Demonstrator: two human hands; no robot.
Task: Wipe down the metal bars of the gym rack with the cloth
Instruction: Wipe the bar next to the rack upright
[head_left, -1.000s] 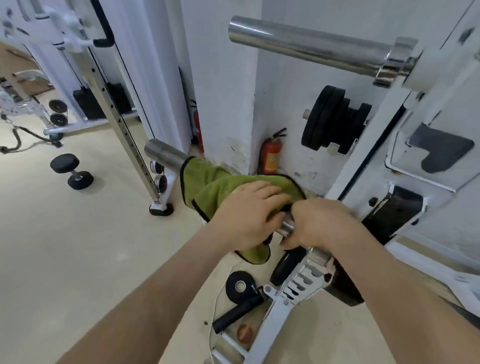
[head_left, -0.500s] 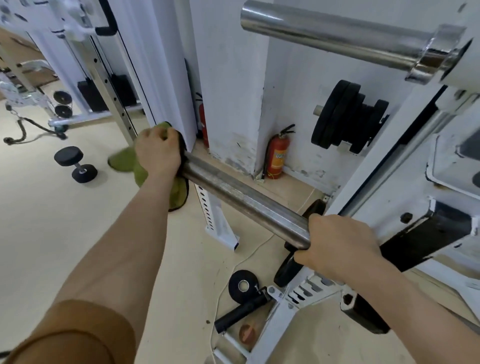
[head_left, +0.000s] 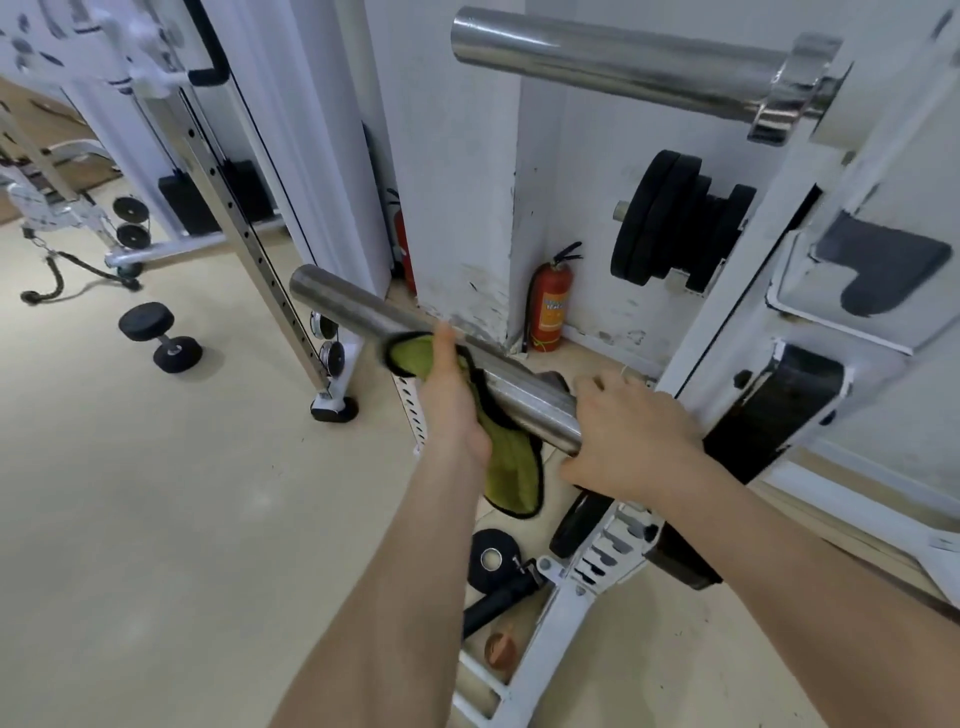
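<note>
A steel bar (head_left: 358, 314) sticks out from the white gym rack (head_left: 737, 332) toward the lower left. My left hand (head_left: 452, 395) presses a green cloth (head_left: 511, 467) with black edging against the bar's middle, from below and the near side; the cloth's loose end hangs down. My right hand (head_left: 628, 434) grips the bar at its inner end, close to the rack. A second, thicker chrome bar (head_left: 618, 65) juts out higher up, untouched.
Black weight plates (head_left: 675, 228) hang on the rack. A red fire extinguisher (head_left: 550, 306) stands at the wall corner. A small black plate (head_left: 491, 558) and a black handle (head_left: 496, 603) lie on the floor below. A dumbbell (head_left: 158, 335) and a perforated upright (head_left: 244, 228) are to the left.
My left hand slid the cloth out to the bar's free end, then back inward to the middle. My right hand kept its grip near the rack.
</note>
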